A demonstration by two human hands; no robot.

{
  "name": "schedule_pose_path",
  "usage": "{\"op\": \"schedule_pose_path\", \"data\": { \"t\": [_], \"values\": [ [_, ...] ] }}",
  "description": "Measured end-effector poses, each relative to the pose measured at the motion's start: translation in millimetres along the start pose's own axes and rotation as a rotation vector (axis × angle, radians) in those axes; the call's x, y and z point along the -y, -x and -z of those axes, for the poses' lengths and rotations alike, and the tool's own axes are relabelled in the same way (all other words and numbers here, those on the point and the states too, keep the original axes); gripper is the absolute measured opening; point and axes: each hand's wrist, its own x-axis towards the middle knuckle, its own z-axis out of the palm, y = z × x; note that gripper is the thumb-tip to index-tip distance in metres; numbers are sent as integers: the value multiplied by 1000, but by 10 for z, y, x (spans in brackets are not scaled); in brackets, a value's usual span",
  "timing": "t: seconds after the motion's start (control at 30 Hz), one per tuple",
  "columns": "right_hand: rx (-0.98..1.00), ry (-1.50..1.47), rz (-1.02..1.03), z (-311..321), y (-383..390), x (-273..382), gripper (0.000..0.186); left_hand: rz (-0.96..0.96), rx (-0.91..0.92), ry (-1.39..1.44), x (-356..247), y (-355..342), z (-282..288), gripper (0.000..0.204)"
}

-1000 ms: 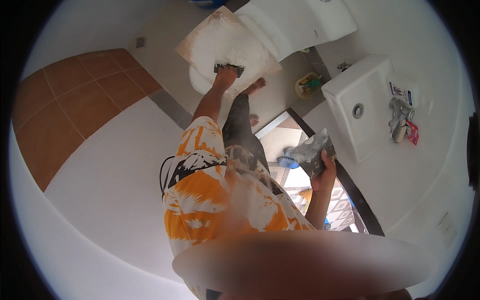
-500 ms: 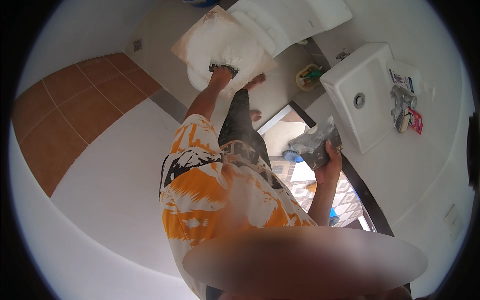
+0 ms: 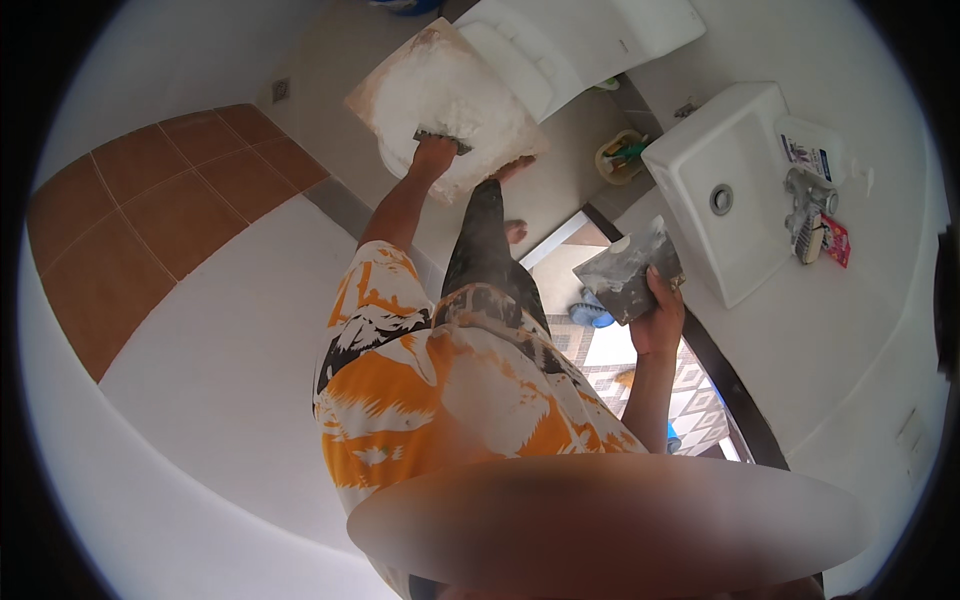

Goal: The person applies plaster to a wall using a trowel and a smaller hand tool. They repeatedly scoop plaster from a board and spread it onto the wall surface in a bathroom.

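Note:
My left hand (image 3: pixel 433 155) grips a dark, narrow scraper (image 3: pixel 455 145) against a square pale board (image 3: pixel 415 85) smeared with white paste and powder. The board lies over the white toilet (image 3: pixel 590 45). My right hand (image 3: pixel 657 315) holds a dark, wide, flat blade (image 3: pixel 610 275) streaked with white material, thumb on its face, above the doorway at my right. My bare feet (image 3: pixel 516 230) are on the floor below the board.
A white washbasin (image 3: pixel 750 150) is at right, with a metal fitting, brush and packets (image 3: pixel 810 210) beside it. A yellowish tub (image 3: pixel 615 150) sits near the toilet. Orange wall tiles (image 3: pixel 130 210) are at left. A doorway (image 3: pixel 600 345) shows patterned floor and blue slippers (image 3: pixel 590 312).
My left hand with the scraper has shifted slightly left over the board. My right hand and its blade have moved a little up in the view.

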Motion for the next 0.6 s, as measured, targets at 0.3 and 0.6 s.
{"op": "schedule_pose_path", "data": {
  "t": [0.3,0.6],
  "values": [
    [26,5,15,191,-43,-11,44,76,68,472,537,66,575,24],
    [86,188,75,235,-176,-107,35,144,-232,602,445,598,806,23]
  ]
}}
